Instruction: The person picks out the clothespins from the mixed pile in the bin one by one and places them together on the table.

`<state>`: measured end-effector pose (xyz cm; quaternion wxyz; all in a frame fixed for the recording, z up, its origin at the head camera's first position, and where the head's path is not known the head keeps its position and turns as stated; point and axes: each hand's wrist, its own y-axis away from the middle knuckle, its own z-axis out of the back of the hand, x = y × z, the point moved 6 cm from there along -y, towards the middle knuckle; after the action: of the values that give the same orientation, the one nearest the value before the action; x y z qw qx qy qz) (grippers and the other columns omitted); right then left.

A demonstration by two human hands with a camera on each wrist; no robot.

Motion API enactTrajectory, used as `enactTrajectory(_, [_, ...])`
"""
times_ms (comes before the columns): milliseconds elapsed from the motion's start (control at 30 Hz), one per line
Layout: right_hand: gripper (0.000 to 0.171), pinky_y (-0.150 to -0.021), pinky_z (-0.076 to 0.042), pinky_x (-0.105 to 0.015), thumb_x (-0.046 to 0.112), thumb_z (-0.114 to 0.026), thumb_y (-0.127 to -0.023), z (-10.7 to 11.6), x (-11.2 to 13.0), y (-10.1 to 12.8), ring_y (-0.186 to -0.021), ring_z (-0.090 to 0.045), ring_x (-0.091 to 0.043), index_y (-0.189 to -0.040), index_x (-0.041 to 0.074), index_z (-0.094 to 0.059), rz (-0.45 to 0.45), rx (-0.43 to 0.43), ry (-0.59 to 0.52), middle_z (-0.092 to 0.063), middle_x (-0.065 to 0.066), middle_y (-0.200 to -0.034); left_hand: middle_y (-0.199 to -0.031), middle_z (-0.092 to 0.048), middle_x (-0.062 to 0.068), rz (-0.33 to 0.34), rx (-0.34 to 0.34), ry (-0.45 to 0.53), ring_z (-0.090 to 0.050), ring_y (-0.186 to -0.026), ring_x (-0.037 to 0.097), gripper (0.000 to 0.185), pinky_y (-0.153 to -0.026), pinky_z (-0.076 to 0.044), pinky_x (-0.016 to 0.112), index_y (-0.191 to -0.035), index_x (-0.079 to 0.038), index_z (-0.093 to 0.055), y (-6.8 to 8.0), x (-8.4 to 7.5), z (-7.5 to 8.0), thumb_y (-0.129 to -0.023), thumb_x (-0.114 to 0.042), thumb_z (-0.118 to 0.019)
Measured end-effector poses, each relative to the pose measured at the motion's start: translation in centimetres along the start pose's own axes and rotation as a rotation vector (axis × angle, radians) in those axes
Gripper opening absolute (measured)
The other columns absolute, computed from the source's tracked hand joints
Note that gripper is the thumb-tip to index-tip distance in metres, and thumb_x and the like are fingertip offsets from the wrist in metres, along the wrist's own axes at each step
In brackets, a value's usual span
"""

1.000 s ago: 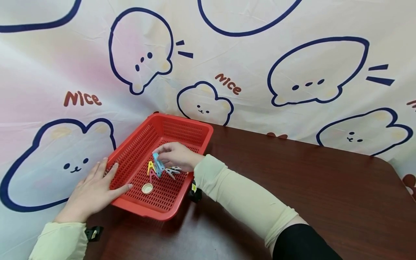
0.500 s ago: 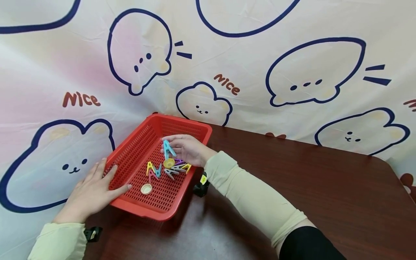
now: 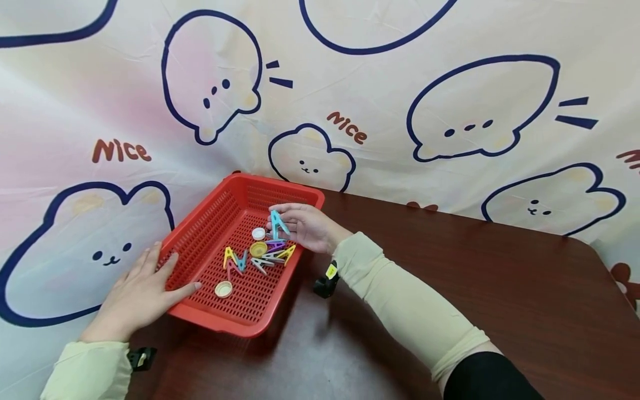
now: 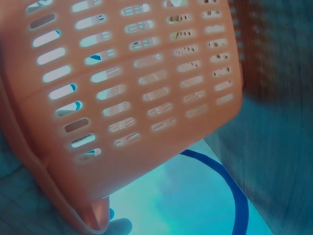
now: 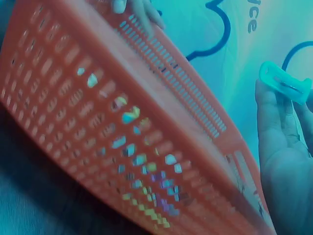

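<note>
My right hand (image 3: 315,229) pinches a light blue clothespin (image 3: 276,224) over the right side of a red plastic basket (image 3: 215,322). In the right wrist view the clothespin (image 5: 282,82) lies across the fingertips, above the basket's rim. My left hand (image 3: 140,294) rests on the basket's left rim, fingers spread and thumb over the edge. On the basket floor lie a yellow clothespin (image 3: 228,257), a second blue clothespin (image 3: 242,260), a pink one (image 3: 233,270), a purple one (image 3: 276,246) and grey ones (image 3: 261,265).
A white cap (image 3: 258,234), a yellow cap (image 3: 258,249) and a cream cap (image 3: 224,289) also lie in the basket. It stands on a dark brown table (image 3: 425,278), against a cloth backdrop (image 3: 380,100) printed with cartoon animals.
My right hand has lifted the light blue clothespin off the pile and moved right with it, uncovering the yellow and white caps and the purple clothespin. My left hand stays on the rim.
</note>
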<state>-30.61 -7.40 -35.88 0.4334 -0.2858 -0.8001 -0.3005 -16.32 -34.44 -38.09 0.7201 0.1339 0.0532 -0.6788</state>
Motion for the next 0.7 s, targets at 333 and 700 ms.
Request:
enactTrajectory(333, [0.038,-0.083,-0.060,-0.028,0.003,-0.048,-0.107,5.0,0.9,1.8,-0.097,-0.069,-0.021,-0.143,-0.006,-0.054,0.034,-0.092,0.045,-0.070,-0.011,-0.105,-0.158,0.000,0.046,0.007,-0.033,0.037,0.000,-0.146,0.064,0.125,-0.110,-0.006,0.082,-0.154,0.020,-0.001,-0.1,0.2,0.0,-0.092,-0.074,-0.056])
enactTrajectory(700, [0.036,-0.105,-0.051,-0.043,0.004,-0.050,-0.107,10.1,1.0,4.1,-0.110,-0.069,-0.030,-0.141,-0.005,-0.056,0.012,-0.185,0.200,-0.072,-0.011,-0.109,-0.155,-0.002,0.050,0.004,-0.047,0.026,-0.004,-0.143,0.067,0.126,-0.109,-0.009,0.081,-0.150,0.025,-0.005,-0.3,0.1,0.3,-0.092,-0.074,-0.056])
